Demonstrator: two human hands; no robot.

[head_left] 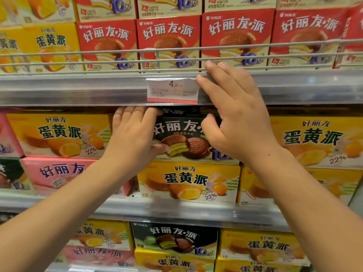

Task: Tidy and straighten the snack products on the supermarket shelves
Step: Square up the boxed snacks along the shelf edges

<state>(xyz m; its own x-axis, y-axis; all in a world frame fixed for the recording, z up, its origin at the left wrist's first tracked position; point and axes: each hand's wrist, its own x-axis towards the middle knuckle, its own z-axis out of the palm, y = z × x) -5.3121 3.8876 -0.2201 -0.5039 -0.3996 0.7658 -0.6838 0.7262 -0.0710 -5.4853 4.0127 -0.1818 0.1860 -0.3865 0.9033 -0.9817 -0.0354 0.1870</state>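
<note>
A black snack box (181, 132) with a green-filled chocolate pie picture sits on top of a yellow box (186, 181) on the middle shelf. My left hand (133, 138) grips the black box's left end, fingers over its top edge and thumb on its front. My right hand (235, 114) lies flat at the box's right end, with straight fingers reaching up onto the upper shelf's price rail (78, 89) and the thumb touching the box front. My hands hide both ends of the box.
Red boxes (169, 42) stand in a row behind a wire guard on the upper shelf. A price tag (172, 91) reading 4.20 hangs on the rail. Yellow boxes (59, 134) and a pink box (59, 171) flank the black box; more boxes (174, 240) fill the lower shelf.
</note>
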